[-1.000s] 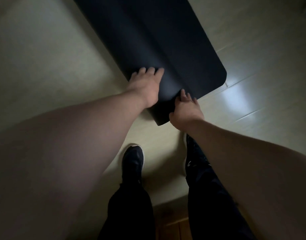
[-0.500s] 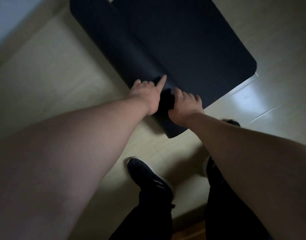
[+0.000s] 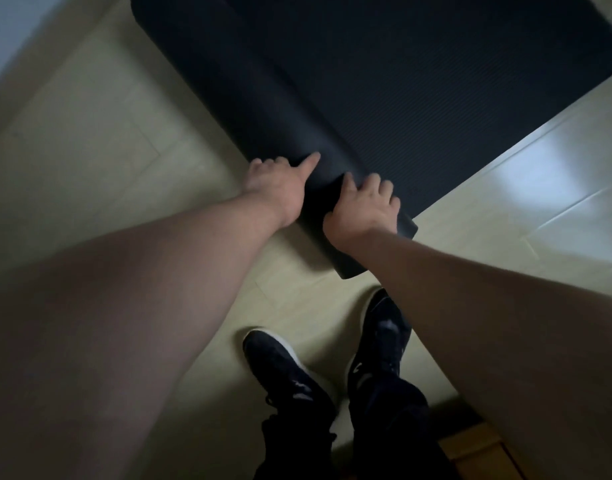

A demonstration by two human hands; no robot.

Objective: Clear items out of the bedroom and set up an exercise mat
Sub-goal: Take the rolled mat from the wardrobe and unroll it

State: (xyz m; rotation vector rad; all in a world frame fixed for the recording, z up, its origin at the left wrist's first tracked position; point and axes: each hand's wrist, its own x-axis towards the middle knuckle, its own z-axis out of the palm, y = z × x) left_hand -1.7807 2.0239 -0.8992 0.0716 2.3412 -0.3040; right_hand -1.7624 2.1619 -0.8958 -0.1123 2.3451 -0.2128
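Observation:
A dark exercise mat (image 3: 436, 81) lies partly unrolled on the pale floor, its flat ribbed part reaching to the upper right. The rolled part (image 3: 228, 81) runs diagonally from the top centre down to its near end by my hands. My left hand (image 3: 280, 188) presses on the left side of the roll, index finger stretched out along it. My right hand (image 3: 363, 209) curls over the top of the roll near its end. Both hands touch the mat.
My two dark shoes (image 3: 290, 372) stand on the floor just below the roll's end. A wall and skirting (image 3: 6, 46) run along the upper left. A wooden strip (image 3: 477, 452) shows at the bottom right.
The roll has turned toward me and to the left, and more flat mat lies open at the right. My feet have shifted backward, and both hands stayed on the roll.

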